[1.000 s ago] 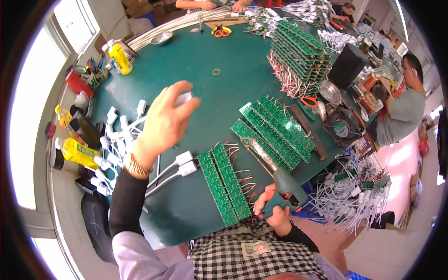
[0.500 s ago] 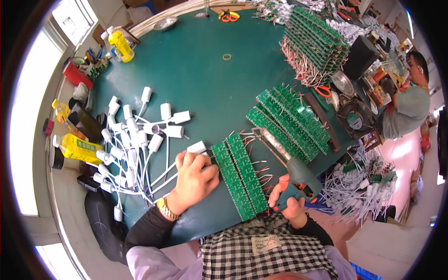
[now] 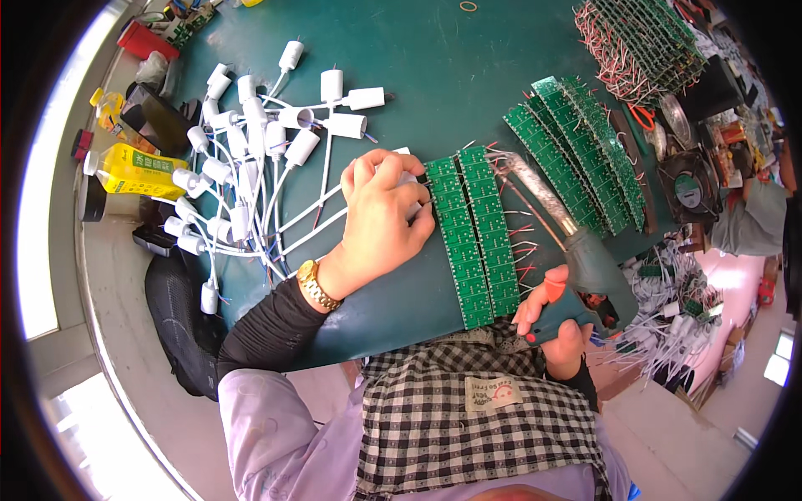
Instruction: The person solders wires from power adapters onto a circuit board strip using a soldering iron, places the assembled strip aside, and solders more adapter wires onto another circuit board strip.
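My left hand [image 3: 383,204] is closed around a white cylindrical cable end, mostly hidden by the fingers. Its fingertips are at the upper left edge of a green circuit board panel [image 3: 472,242], two strips side by side with thin red and white wires along the right edge. In my right hand [image 3: 553,321] is a soldering gun [image 3: 597,271], gripped by its handle. The gun's metal barrel slants up and left, its tip at the panel's upper right corner. Left of my left hand lies a bunch of white cables with cylindrical ends [image 3: 251,154].
More green panels [image 3: 576,159] lie right of the gun, with a tall wired stack [image 3: 639,50] behind them. A small fan [image 3: 689,188] stands at the right edge. Yellow bottles [image 3: 138,169] stand at the left; a black bag [image 3: 180,326] sits below them. Another person [image 3: 756,221] is at right.
My view has shifted, so the table sits higher in the picture. My left hand has moved right, up to the panel's edge. The soldering gun's tip has come closer to the panel's upper corner.
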